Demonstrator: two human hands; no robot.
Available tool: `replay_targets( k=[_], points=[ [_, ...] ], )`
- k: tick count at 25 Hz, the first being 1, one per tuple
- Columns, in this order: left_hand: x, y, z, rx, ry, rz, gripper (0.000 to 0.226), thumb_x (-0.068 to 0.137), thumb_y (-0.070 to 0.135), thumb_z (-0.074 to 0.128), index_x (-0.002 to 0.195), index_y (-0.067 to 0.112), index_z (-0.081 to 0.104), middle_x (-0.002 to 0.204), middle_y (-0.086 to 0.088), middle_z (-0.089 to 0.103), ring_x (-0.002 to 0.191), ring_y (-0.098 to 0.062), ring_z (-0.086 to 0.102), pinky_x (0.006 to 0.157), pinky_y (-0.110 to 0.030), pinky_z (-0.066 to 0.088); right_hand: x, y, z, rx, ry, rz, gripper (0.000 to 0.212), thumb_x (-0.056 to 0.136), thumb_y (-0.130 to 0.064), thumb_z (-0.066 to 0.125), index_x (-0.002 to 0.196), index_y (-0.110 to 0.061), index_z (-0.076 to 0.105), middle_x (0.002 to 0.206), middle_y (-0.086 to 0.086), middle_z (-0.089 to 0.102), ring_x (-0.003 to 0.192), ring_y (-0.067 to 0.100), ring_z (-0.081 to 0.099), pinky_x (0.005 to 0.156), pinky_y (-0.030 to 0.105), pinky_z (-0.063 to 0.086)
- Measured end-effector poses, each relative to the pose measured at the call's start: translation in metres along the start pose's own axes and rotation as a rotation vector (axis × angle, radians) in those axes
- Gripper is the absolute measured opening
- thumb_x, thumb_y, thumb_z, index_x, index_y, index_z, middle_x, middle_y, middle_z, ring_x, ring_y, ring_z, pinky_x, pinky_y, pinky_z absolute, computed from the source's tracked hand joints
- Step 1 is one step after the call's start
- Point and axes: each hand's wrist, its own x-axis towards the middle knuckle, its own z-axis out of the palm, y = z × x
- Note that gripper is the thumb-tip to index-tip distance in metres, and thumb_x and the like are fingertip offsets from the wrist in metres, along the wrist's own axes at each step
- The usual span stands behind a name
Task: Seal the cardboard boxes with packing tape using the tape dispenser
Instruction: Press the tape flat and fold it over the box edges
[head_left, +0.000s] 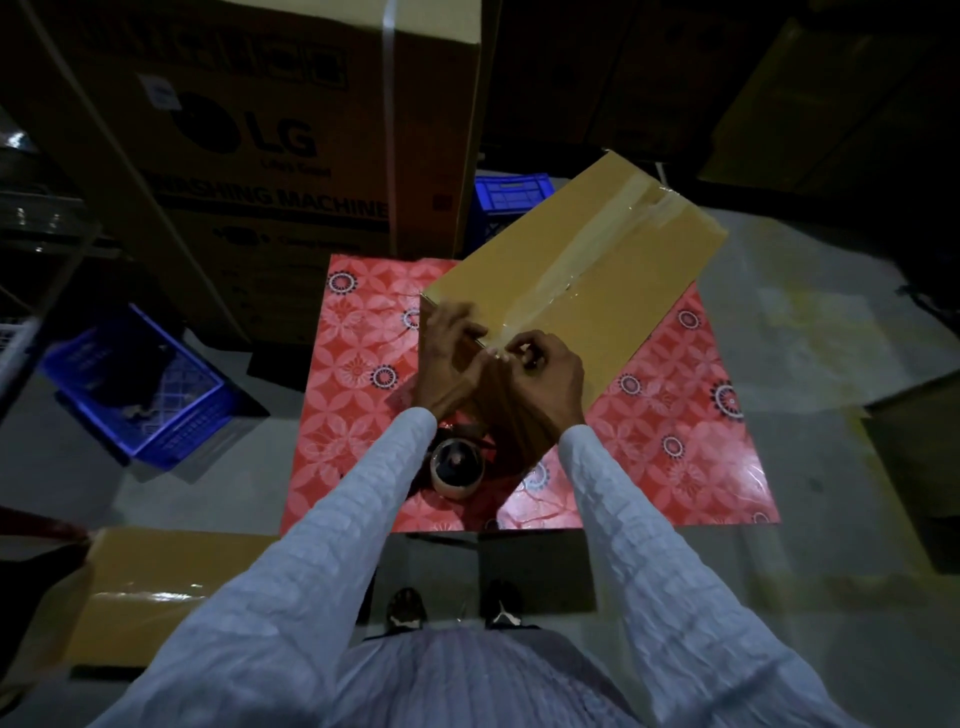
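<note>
Big brown boxes stood all around in the dark room, and a red flowery counter (675, 415) sat in the middle. On it lay the box (597, 270), with its long side running away from the person and up to the right. A strip of clear tape (587, 260) ran down the middle of its top. Both hands were at the near end of the box, side by side and almost touching. The left hand (447, 358) had its fingers bent over the box edge. The right hand (545, 369) had its fingers curled tight, and they seemed to pinch the tape end. The dispenser (457, 465) lay on the counter just below the hands, and nobody held it. I think the tape end needed pressing down next.
</note>
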Motion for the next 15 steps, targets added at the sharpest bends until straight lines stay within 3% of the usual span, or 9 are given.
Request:
replay_targets(
  k=[2,4,6,8,11,15],
  points=[
    [-0.009,0.008,0.007,-0.054,0.099,-0.130,0.054,0.086,0.029,0.077,0.132,0.014,0.053,0.161,0.002,0.028,0.153,-0.008,0.018,0.123,-0.025,0.019,-0.007,-0.004,0.004,0.019,0.033,0.053,0.005,0.080,-0.027,0.068,0.084,-0.031,0.069,0.075,-0.007,0.064,0.068,0.004,0.061,0.061,0.020,0.044],
    [-0.009,0.016,0.016,-0.087,0.119,-0.202,0.072,0.085,0.025,0.073,0.147,0.012,0.039,0.166,-0.004,0.018,0.151,-0.006,0.018,0.122,-0.027,0.023,-0.015,-0.010,0.008,0.008,0.040,0.087,0.004,0.083,-0.027,0.068,0.087,-0.029,0.069,0.078,-0.007,0.066,0.070,0.008,0.062,0.064,0.025,0.047],
    [0.004,0.024,0.019,-0.144,0.076,-0.297,0.077,0.081,0.018,0.066,0.151,0.015,0.034,0.163,-0.013,0.024,0.150,-0.022,0.026,0.121,-0.041,0.032,-0.013,-0.015,0.008,-0.019,-0.012,0.078,0.004,0.087,-0.026,0.066,0.090,-0.026,0.068,0.082,-0.006,0.069,0.074,0.016,0.065,0.068,0.030,0.048],
    [0.021,0.025,0.017,-0.168,0.048,-0.330,0.067,0.077,0.009,0.060,0.143,0.016,0.045,0.158,-0.018,0.032,0.146,-0.033,0.034,0.115,-0.050,0.039,0.005,-0.016,0.006,-0.042,-0.077,-0.017,0.005,0.089,-0.021,0.064,0.091,-0.022,0.069,0.087,0.001,0.069,0.080,0.022,0.064,0.071,0.033,0.049],
    [0.039,0.013,0.012,-0.133,-0.013,-0.253,0.063,0.077,0.006,0.052,0.139,0.015,0.050,0.153,-0.016,0.042,0.139,-0.033,0.044,0.110,-0.048,0.045,0.039,-0.014,0.009,-0.096,-0.172,-0.203,0.006,0.091,-0.008,0.063,0.091,-0.008,0.068,0.089,0.008,0.063,0.083,0.026,0.059,0.076,0.039,0.052],
    [0.064,0.020,0.007,-0.128,-0.097,-0.299,0.064,0.085,-0.005,0.053,0.140,0.028,0.050,0.143,-0.002,0.052,0.117,-0.031,0.061,0.090,-0.040,0.057,0.093,0.007,0.002,-0.215,-0.270,-0.274,0.008,0.094,-0.006,0.060,0.091,-0.010,0.066,0.094,0.006,0.061,0.087,0.023,0.058,0.082,0.045,0.055]
  ],
)
